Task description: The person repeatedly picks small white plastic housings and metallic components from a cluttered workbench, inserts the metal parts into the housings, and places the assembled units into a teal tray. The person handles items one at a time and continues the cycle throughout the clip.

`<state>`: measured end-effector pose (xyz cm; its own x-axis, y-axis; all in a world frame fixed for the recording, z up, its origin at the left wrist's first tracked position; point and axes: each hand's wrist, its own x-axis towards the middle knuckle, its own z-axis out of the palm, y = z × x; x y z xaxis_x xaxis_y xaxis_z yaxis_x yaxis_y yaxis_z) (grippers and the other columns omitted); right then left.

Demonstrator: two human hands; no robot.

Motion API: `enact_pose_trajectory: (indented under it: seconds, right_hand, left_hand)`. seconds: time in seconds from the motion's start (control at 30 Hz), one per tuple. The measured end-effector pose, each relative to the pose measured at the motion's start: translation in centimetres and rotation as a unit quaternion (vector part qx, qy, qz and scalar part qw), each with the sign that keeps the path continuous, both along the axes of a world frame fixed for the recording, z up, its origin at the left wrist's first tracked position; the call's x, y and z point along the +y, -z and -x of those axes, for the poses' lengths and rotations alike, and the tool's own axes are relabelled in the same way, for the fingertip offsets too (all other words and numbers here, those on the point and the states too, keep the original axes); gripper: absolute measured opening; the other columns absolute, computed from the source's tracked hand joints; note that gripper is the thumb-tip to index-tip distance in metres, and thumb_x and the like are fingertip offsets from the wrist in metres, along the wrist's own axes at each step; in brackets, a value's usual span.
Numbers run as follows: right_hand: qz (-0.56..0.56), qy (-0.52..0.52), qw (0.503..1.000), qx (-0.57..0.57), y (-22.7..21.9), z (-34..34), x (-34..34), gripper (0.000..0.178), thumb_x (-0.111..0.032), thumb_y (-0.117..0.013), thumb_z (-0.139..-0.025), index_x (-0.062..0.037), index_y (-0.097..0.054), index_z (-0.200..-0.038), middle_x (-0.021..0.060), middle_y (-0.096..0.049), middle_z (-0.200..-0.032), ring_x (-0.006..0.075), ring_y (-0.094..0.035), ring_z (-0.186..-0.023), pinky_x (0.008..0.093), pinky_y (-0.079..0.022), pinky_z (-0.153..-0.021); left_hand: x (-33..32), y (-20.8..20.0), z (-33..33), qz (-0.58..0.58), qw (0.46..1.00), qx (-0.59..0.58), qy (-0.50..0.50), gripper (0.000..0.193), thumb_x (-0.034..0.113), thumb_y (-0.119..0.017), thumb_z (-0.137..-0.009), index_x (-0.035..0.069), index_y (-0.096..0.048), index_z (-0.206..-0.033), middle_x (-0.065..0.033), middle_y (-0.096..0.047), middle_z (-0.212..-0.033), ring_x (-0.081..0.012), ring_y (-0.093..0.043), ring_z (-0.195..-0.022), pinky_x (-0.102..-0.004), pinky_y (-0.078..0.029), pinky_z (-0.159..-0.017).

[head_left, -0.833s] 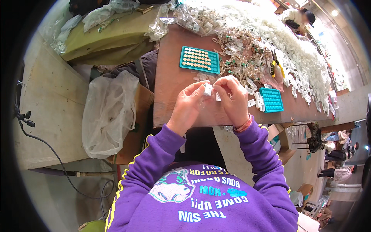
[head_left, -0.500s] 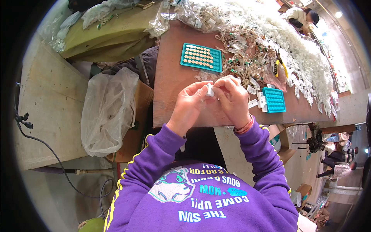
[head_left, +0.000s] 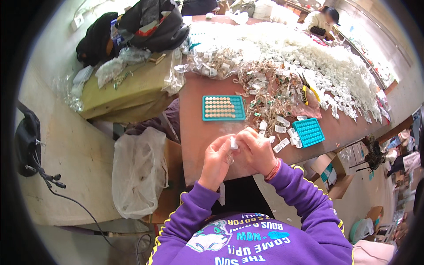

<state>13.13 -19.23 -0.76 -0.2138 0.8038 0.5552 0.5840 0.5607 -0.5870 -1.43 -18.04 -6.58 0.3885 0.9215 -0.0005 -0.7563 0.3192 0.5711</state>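
Observation:
Thumb and fingers of my left hand (head_left: 215, 161) pinch a small white plastic housing (head_left: 233, 143) over the near part of the table. My right hand (head_left: 258, 155) is closed right beside it, fingertips at the piece; whatever they grip is hidden. Beyond the hands lies a teal tray (head_left: 239, 109) with rows of round, pale button-like discs, its right-hand cells bare. A second teal tray (head_left: 308, 132), with no discs visible in it, sits to the right, several white housings (head_left: 293, 137) along its left edge.
Tangled small wired parts (head_left: 265, 95) spread past the trays, with yellow-handled pliers (head_left: 305, 92) on them. A large heap of white pieces (head_left: 335, 73) covers the table's far right. A clear plastic bag (head_left: 137, 172) hangs left of the brown table (head_left: 196, 150). Another person (head_left: 320, 22) sits far off.
The view has tilted upward, so the table and trays appear lower and more of the far side shows. Both hands stay together at the white housing.

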Motion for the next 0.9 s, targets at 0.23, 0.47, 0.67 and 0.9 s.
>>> enact_pose_trajectory:
  seconds: [0.23,0.47,0.67,0.9]
  right_hand:
    - [-0.016,0.020,0.999,0.032,-0.6,-0.8,-0.4,0.014,-0.005,-0.069,-0.077,-0.0014,-0.061,-0.088,0.0100,-0.062,-0.084,0.0271,-0.065,-0.076,0.0338,-0.053,-0.065]
    - [0.073,0.156,0.933,0.317,-0.9,-4.1,-6.1,0.009,0.000,-0.062,-0.089,0.0049,-0.061,-0.096,0.0090,-0.066,-0.086,0.0142,-0.066,-0.077,0.0250,-0.052,-0.073]
    - [0.058,0.180,0.947,0.261,0.2,-5.1,-8.6,0.006,-0.001,-0.060,-0.091,0.0044,-0.062,-0.093,0.0070,-0.063,-0.082,0.0144,-0.066,-0.074,0.0244,-0.051,-0.068]
    - [0.118,0.176,0.914,0.346,0.9,-6.1,-9.5,0.006,-0.001,-0.060,-0.091,0.0042,-0.063,-0.093,0.0073,-0.064,-0.080,0.0135,-0.065,-0.072,0.0247,-0.052,-0.065]
  left_hand:
    - [-0.6,-1.0,-0.6,-0.018,0.999,0.018,-0.044,0.019,0.011,-0.060,-0.094,0.000,-0.063,-0.110,-0.0081,-0.066,-0.103,-0.0169,-0.063,-0.091,-0.0309,-0.052,-0.080]
    - [1.7,-9.5,-0.5,-0.744,0.529,0.335,-0.232,0.021,0.000,-0.068,-0.071,0.006,-0.068,-0.091,-0.0076,-0.065,-0.091,-0.0227,-0.064,-0.086,-0.0371,-0.054,-0.075]
    - [15.5,-11.5,-2.3,-0.610,0.322,0.615,-0.383,0.036,0.017,-0.066,-0.084,0.014,-0.062,-0.120,-0.0133,-0.065,-0.110,-0.0341,-0.062,-0.098,-0.0443,-0.047,-0.090]
    - [19.2,-5.9,-6.7,-0.567,0.466,0.674,-0.089,0.026,0.021,-0.065,-0.084,0.007,-0.066,-0.106,-0.0172,-0.066,-0.097,-0.0334,-0.063,-0.095,-0.0417,-0.049,-0.084]
